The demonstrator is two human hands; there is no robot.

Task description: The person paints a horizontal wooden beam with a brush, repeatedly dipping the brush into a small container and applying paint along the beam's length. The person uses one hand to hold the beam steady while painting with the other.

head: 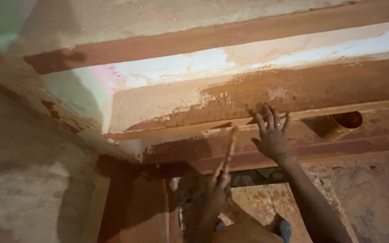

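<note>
Blurred left hand (214, 189) lifts a thin stick (229, 150) — rust-streaked beam (266, 96) above.

Your right hand (272, 135) reaches up on a straight arm, fingers spread, palm pressed flat, a bangle at the wrist. Your left hand (212, 198) rises lower down, blurred, fingers together pointing upward.

Right hand (272, 135) pressed flat against rusty beam (266, 96); left hand (214, 189) below beam, gripping thin stick (230, 146); pipe end (341, 123) right of beam.
</note>
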